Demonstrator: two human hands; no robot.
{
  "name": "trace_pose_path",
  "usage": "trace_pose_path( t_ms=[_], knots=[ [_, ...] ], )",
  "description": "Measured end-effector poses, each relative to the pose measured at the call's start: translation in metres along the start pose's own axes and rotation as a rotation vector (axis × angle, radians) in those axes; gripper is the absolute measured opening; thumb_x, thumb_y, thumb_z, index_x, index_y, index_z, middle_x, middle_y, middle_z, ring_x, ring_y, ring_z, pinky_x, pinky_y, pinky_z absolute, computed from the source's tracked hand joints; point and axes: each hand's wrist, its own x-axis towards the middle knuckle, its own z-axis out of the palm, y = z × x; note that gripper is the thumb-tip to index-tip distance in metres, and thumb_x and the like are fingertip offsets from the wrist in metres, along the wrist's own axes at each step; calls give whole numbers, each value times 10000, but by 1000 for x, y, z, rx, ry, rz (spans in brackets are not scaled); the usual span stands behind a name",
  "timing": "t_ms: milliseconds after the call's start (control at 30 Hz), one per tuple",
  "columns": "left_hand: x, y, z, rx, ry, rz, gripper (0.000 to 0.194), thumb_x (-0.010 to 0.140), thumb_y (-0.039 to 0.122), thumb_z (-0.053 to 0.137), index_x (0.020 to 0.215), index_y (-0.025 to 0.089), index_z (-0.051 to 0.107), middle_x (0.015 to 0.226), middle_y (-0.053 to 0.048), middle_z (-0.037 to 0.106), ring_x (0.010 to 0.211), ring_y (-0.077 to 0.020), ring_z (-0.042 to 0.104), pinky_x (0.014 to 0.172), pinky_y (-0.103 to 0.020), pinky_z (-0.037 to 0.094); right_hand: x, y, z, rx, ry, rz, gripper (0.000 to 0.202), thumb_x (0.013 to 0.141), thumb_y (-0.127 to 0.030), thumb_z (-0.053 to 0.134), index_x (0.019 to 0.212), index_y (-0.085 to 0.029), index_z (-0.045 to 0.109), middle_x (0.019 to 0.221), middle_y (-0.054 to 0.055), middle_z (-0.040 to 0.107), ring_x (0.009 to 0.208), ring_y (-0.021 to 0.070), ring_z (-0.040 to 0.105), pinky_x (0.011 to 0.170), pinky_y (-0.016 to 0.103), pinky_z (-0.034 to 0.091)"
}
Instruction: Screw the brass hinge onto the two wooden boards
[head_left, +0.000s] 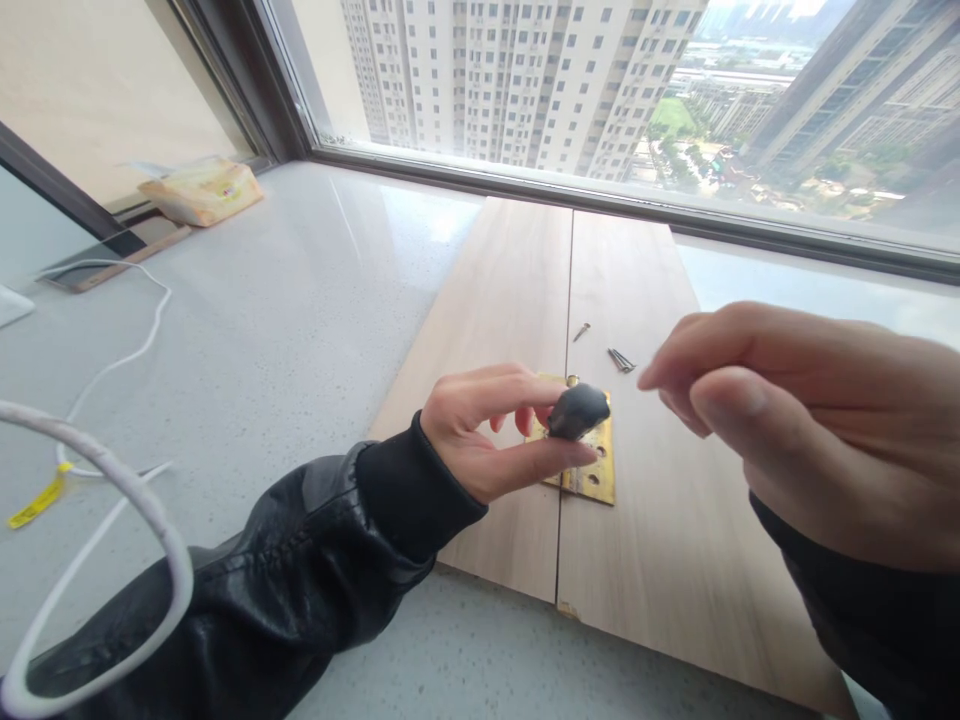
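My left hand (499,430) pinches a dark, rounded object (578,412), seen end-on, between thumb and fingers. Beneath it a brass-coloured hinge plate (600,480) with holes lies across the seam of two pale wooden boards (660,560); the object and fingers hide part of the plate. To the right, my right hand (795,430) is raised above the boards, its thumb and index finger curled near each other; whether anything small is between them is not visible. Several loose screws (621,361) lie on the right board, and a single screw (582,332) lies farther back near the seam.
The boards rest on a speckled pale counter (300,300) beside a window. A tissue pack (201,192) and a flat dark-screened device (112,262) are at the back left. A white cable (161,540) with a yellow tag (39,500) loops along the left side.
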Motion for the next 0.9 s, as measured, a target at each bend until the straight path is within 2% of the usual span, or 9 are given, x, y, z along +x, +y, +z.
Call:
trace_pose_path(
  t_ms=[33,133,300,367,433,533,700,767,900],
  knots=[
    [0,1,1,7,-13,2,138,674,198,778,787,170,704,672,-17,673,535,-93,513,497,-245,423,-1,-3,-1,37,-21,-16,151,902,-359,552,867,-225,615,602,-37,539,525,84,486,452,242,377],
    [1,3,4,39,-72,-47,70,715,227,742,746,201,684,675,-20,674,557,-118,543,527,-276,453,-3,-9,3,122,-112,-40,228,871,-318,612,1064,-197,600,695,-22,593,585,94,542,512,246,446],
    [1,5,4,34,-178,-150,97,751,289,700,808,213,683,707,-49,671,657,-185,619,640,-353,528,-2,-10,10,99,-164,-107,194,884,-154,563,1056,-197,641,711,-26,573,612,81,517,574,247,457],
    [1,5,5,58,-184,-154,121,752,279,694,846,204,683,678,-48,654,655,-191,620,636,-357,527,-2,-10,10,104,-175,-115,225,880,-132,558,1072,-205,650,706,-31,572,623,78,515,582,243,456],
    [1,5,5,76,-170,-121,78,754,275,690,786,207,670,669,-48,648,614,-176,596,583,-339,504,-2,-9,9,129,-192,-105,241,871,-123,567,1089,-192,647,742,-25,597,639,75,525,590,240,462],
    [0,2,6,85,-146,-43,100,755,257,692,692,206,633,676,-46,653,566,-147,563,506,-304,452,-3,-7,5,155,-203,-79,211,861,-129,581,1055,-171,651,751,-27,619,642,69,545,584,231,466],
    [-2,-2,5,52,-212,15,25,800,193,660,818,179,671,776,-55,680,650,-128,596,556,-268,479,-3,-4,-3,89,-198,-72,124,855,-193,619,973,-202,655,674,-52,605,594,62,546,523,215,439],
    [-3,-2,4,42,-214,-3,93,816,203,645,903,191,676,802,-50,689,685,-135,610,578,-273,484,-3,-2,-6,54,-200,-74,70,842,-239,644,899,-199,653,632,-54,575,554,59,518,482,213,413],
    [-6,-1,4,19,-203,-80,193,834,251,625,1023,217,642,868,-47,700,728,-151,624,618,-304,475,-3,-1,-9,-13,-206,-83,116,822,-298,671,810,-191,627,593,-53,532,514,53,473,455,212,386]
  ],
)
